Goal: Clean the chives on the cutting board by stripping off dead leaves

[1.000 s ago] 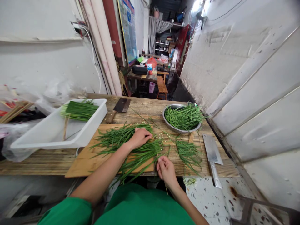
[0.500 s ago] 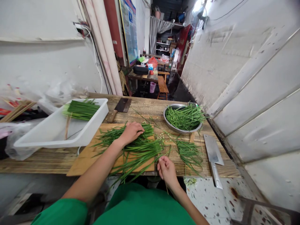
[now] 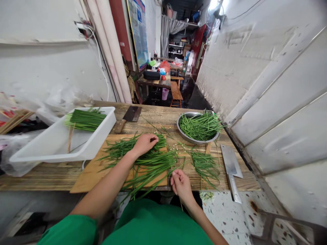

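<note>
A loose heap of garlic chives [image 3: 153, 163] lies on the wooden cutting board [image 3: 88, 177], its leaves hanging over the near edge. My left hand [image 3: 145, 144] rests over the far part of the heap, thumb and fingertips pinched together; whatever is between them is too small to make out. At the board's right corner, my right hand [image 3: 181, 185] is closed in a pinch near the stem ends. A thin yellowish chive leaf [image 3: 182, 206] trails below it. To its right lies a smaller bunch of chives [image 3: 204, 166] on the wooden table [image 3: 160, 115].
A metal bowl [image 3: 190, 139] piled with chives stands at the back right. One cleaver [image 3: 231, 163] lies at the right, its handle over the edge; another cleaver [image 3: 133, 114] lies behind the board. A white tray [image 3: 51, 157] with bundled chives is at left.
My left hand has lifted slightly and its fingertips have drawn together. My right hand keeps its pinch in nearly the same place. The view has shifted a little.
</note>
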`<action>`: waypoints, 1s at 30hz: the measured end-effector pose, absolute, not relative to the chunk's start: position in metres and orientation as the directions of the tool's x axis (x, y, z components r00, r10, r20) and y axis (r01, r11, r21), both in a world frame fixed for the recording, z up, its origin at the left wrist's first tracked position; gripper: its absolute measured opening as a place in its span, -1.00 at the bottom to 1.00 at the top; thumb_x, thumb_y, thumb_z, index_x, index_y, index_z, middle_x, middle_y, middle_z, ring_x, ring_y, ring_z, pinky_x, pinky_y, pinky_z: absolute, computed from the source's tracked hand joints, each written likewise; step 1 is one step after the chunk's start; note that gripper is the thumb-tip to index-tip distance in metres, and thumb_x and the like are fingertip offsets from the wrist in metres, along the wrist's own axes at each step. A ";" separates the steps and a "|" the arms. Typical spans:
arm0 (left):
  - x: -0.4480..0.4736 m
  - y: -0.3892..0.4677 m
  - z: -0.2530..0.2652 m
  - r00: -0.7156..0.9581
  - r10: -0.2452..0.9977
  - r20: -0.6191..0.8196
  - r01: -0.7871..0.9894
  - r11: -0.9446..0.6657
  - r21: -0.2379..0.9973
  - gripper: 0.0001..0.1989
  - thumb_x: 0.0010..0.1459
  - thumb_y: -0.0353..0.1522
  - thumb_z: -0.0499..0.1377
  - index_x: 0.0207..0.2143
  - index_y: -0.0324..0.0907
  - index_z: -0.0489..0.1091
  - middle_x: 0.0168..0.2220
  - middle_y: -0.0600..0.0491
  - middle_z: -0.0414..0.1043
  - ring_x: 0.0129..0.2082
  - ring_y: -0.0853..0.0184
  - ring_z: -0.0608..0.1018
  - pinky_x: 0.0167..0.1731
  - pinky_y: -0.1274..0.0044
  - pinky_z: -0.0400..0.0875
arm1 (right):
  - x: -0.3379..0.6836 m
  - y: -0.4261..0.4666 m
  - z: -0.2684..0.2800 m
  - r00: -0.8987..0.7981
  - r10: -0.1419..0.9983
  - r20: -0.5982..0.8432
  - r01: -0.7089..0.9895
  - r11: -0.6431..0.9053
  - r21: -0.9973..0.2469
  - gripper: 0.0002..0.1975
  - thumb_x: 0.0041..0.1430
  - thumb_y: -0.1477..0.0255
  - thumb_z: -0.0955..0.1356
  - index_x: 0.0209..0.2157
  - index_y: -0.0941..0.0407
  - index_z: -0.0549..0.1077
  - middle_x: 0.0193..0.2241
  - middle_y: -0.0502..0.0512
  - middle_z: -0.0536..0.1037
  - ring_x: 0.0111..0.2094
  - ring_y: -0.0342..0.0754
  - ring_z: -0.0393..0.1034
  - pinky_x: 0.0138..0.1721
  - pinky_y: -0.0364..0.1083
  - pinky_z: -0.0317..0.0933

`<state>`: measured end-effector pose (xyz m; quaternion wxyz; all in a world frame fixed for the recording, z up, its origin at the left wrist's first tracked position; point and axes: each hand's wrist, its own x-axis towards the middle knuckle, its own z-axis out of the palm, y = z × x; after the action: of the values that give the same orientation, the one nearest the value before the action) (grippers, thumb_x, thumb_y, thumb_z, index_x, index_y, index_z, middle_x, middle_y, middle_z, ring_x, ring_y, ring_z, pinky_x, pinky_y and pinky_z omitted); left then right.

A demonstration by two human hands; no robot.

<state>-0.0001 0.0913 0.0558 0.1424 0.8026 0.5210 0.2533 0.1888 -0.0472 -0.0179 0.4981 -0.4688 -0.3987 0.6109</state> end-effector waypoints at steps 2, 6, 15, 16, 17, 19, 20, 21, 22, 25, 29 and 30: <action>0.005 0.090 0.055 0.323 0.922 0.216 0.726 -0.387 0.569 -0.79 0.05 -0.31 0.06 -0.39 -0.17 0.46 -0.40 0.09 0.49 -0.40 0.36 0.46 -0.34 0.57 0.25 | 0.189 -0.047 -0.018 -0.068 0.983 -0.168 -0.237 -0.179 -0.955 -0.63 0.00 0.08 0.28 -0.50 0.12 0.21 -0.74 -0.18 0.28 -0.89 -0.36 -0.09 -0.87 -0.31 -0.30; 0.017 0.089 0.047 0.356 0.921 0.156 0.689 -0.371 0.623 -0.79 0.03 -0.31 0.07 -0.41 -0.21 0.47 -0.41 0.08 0.50 -0.42 0.36 0.47 -0.35 0.57 0.28 | 0.190 -0.048 -0.019 -0.074 0.984 -0.162 -0.239 -0.175 -0.955 -0.64 0.02 0.10 0.27 -0.49 0.13 0.21 -0.73 -0.19 0.29 -0.89 -0.37 -0.08 -0.87 -0.32 -0.30; 0.028 0.090 0.039 0.352 0.928 0.123 0.668 -0.341 0.662 -0.81 -0.01 -0.35 0.07 -0.43 -0.22 0.46 -0.46 0.07 0.49 -0.46 0.36 0.47 -0.41 0.58 0.28 | 0.191 -0.048 -0.023 -0.090 0.982 -0.163 -0.242 -0.180 -0.953 -0.66 0.06 0.13 0.26 -0.50 0.13 0.20 -0.73 -0.19 0.29 -0.89 -0.38 -0.07 -0.86 -0.33 -0.31; 0.027 0.090 0.039 0.347 0.931 0.115 0.664 -0.330 0.671 -0.81 -0.01 -0.35 0.07 -0.44 -0.23 0.45 -0.48 0.08 0.48 -0.48 0.37 0.46 -0.43 0.58 0.27 | 0.191 -0.048 -0.023 -0.088 0.982 -0.165 -0.241 -0.182 -0.953 -0.65 0.06 0.12 0.26 -0.50 0.13 0.20 -0.73 -0.19 0.29 -0.89 -0.38 -0.07 -0.86 -0.33 -0.31; 0.027 0.090 0.039 0.341 0.934 0.109 0.660 -0.320 0.680 -0.82 -0.01 -0.35 0.07 -0.45 -0.23 0.45 -0.50 0.08 0.48 -0.49 0.38 0.46 -0.45 0.59 0.27 | 0.191 -0.048 -0.022 -0.086 0.982 -0.166 -0.241 -0.182 -0.953 -0.65 0.05 0.12 0.26 -0.50 0.13 0.20 -0.73 -0.19 0.29 -0.89 -0.38 -0.07 -0.86 -0.32 -0.31; 0.027 0.089 0.039 0.330 0.938 0.104 0.654 -0.307 0.691 -0.82 -0.02 -0.35 0.08 -0.47 -0.23 0.45 -0.52 0.08 0.47 -0.51 0.39 0.45 -0.46 0.59 0.26 | 0.191 -0.048 -0.022 -0.082 0.983 -0.164 -0.243 -0.179 -0.953 -0.65 0.04 0.12 0.27 -0.49 0.13 0.21 -0.73 -0.19 0.29 -0.89 -0.38 -0.07 -0.86 -0.32 -0.30; 0.027 0.089 0.039 0.325 0.940 0.104 0.652 -0.302 0.696 -0.82 -0.02 -0.35 0.08 -0.47 -0.24 0.45 -0.52 0.08 0.47 -0.51 0.39 0.45 -0.46 0.60 0.26 | 0.190 -0.048 -0.021 -0.080 0.984 -0.162 -0.244 -0.176 -0.954 -0.65 0.04 0.11 0.27 -0.49 0.13 0.21 -0.73 -0.19 0.29 -0.89 -0.37 -0.07 -0.86 -0.32 -0.30; 0.027 0.089 0.039 0.318 0.942 0.106 0.649 -0.298 0.700 -0.82 -0.02 -0.34 0.09 -0.47 -0.24 0.44 -0.52 0.08 0.47 -0.51 0.39 0.45 -0.46 0.60 0.26 | 0.190 -0.047 -0.021 -0.077 0.984 -0.160 -0.245 -0.174 -0.954 -0.65 0.03 0.11 0.27 -0.50 0.13 0.21 -0.73 -0.19 0.29 -0.89 -0.37 -0.07 -0.87 -0.32 -0.29; 0.027 0.089 0.039 0.310 0.944 0.109 0.645 -0.293 0.706 -0.82 -0.03 -0.34 0.09 -0.47 -0.24 0.44 -0.52 0.07 0.47 -0.51 0.39 0.45 -0.46 0.60 0.26 | 0.190 -0.047 -0.021 -0.074 0.984 -0.161 -0.244 -0.174 -0.954 -0.64 0.03 0.10 0.28 -0.50 0.13 0.21 -0.73 -0.19 0.29 -0.89 -0.37 -0.07 -0.87 -0.32 -0.29; 0.027 0.089 0.039 0.301 0.947 0.115 0.642 -0.290 0.709 -0.83 -0.03 -0.34 0.10 -0.47 -0.25 0.44 -0.52 0.08 0.46 -0.51 0.39 0.45 -0.46 0.60 0.25 | 0.190 -0.047 -0.020 -0.070 0.983 -0.168 -0.241 -0.180 -0.954 -0.64 0.02 0.09 0.28 -0.51 0.12 0.21 -0.74 -0.19 0.28 -0.89 -0.37 -0.08 -0.87 -0.32 -0.30; 0.026 0.091 0.038 0.300 0.945 0.127 0.668 -0.303 0.680 -0.83 -0.02 -0.36 0.08 -0.48 -0.24 0.44 -0.54 0.10 0.45 -0.53 0.41 0.42 -0.49 0.61 0.22 | 0.190 -0.047 -0.020 -0.070 0.983 -0.171 -0.238 -0.183 -0.954 -0.64 0.02 0.10 0.28 -0.52 0.12 0.20 -0.74 -0.18 0.29 -0.89 -0.37 -0.07 -0.87 -0.31 -0.31; 0.025 0.091 0.038 0.301 0.944 0.132 0.672 -0.308 0.673 -0.83 -0.02 -0.37 0.08 -0.48 -0.23 0.44 -0.53 0.10 0.46 -0.53 0.41 0.42 -0.48 0.61 0.21 | 0.190 -0.047 -0.020 -0.069 0.983 -0.170 -0.240 -0.182 -0.954 -0.64 0.02 0.11 0.28 -0.52 0.12 0.20 -0.74 -0.18 0.29 -0.89 -0.37 -0.08 -0.87 -0.31 -0.31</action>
<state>0.0254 0.0911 0.0377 0.2573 0.7645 0.5287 0.2642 0.1902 -0.0475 -0.0196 0.4992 -0.4649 -0.3996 0.6124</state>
